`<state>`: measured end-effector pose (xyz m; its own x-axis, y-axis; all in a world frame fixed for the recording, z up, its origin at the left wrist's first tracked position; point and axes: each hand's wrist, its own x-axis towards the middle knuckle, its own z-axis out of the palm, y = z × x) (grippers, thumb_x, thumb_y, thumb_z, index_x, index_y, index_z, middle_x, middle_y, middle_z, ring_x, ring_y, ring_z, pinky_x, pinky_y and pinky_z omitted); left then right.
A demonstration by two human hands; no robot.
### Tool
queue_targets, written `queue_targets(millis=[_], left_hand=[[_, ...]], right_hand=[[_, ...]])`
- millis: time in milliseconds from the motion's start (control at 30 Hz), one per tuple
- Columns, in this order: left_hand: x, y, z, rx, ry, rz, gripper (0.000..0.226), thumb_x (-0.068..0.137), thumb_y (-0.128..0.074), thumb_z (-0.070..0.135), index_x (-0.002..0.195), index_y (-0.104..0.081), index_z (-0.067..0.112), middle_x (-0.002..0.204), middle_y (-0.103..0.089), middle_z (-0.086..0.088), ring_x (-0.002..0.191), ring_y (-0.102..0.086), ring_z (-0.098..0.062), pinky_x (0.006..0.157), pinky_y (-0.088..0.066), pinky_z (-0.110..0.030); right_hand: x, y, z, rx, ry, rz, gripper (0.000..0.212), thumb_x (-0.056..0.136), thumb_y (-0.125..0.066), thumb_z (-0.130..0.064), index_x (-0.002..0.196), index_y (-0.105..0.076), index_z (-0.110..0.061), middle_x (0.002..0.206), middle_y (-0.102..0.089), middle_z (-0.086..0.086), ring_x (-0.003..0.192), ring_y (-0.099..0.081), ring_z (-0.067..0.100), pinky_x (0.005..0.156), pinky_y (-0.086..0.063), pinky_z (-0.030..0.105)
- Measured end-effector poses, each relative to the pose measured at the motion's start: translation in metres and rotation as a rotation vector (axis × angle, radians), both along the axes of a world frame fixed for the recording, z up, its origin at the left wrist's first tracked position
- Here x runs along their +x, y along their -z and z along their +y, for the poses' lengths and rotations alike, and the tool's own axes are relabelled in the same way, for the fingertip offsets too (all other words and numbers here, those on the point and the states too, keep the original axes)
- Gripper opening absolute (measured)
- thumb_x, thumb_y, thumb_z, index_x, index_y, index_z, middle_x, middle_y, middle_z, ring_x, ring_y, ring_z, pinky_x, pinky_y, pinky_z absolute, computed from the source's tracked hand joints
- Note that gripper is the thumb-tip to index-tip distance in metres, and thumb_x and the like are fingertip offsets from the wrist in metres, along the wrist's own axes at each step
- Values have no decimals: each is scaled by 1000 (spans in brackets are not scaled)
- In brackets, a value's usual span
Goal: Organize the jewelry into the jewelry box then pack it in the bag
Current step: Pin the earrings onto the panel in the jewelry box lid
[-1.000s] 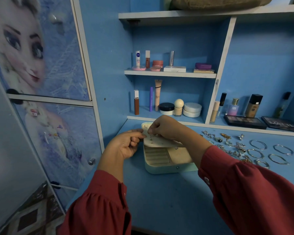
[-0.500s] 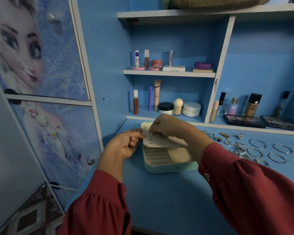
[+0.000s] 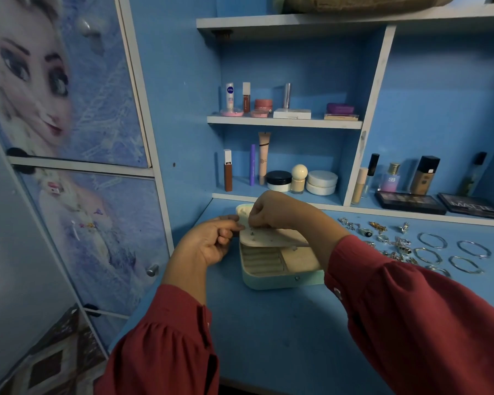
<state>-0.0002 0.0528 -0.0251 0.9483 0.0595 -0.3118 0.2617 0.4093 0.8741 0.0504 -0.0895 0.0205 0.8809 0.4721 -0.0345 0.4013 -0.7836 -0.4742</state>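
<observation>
1. Jewelry box (image 3: 280,269) sits open on the blue desk (image 3: 268,337).
2. Left hand (image 3: 208,243) pinches its inner flap (image 3: 268,236).
3. Right hand (image 3: 274,212) pinches something tiny over that flap.
4. Bangles (image 3: 451,252) lie right.

We see the pale green jewelry box (image 3: 280,276) at the centre of the blue desk (image 3: 283,337), its cream insert panel (image 3: 271,237) lying over its far half. At three o'clock of the box lie the silver rings (image 3: 388,238), with the silver bangles (image 3: 451,252) beyond them. At twelve o'clock, behind the box, stand the cosmetic jars (image 3: 300,181) on the lowest shelf.
</observation>
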Motion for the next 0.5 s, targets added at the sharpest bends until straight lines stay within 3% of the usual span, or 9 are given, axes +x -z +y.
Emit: queue_targets(millis=[300,500], left_hand=[[1,1,1,-18,-2,-1,22,89,-48,-12,90,-55,9,40,-49,6,27,-33,-2,29,-24,-7],[1,1,0,-27,-4,-2,22,88,-49,-12,90,-56,9,41,-50,6,28,-34,-2,29,-25,-7]], right_hand=[[1,-4,-6,13,-38,52,21,91,-59,-21,100,-70,-5,98,-70,13,75,-58,15,74,-49,29],[1,-3,-6,2,-47,37,19,90,-59,-16,98,-69,-3,90,-68,11,68,-55,12,65,-47,22]])
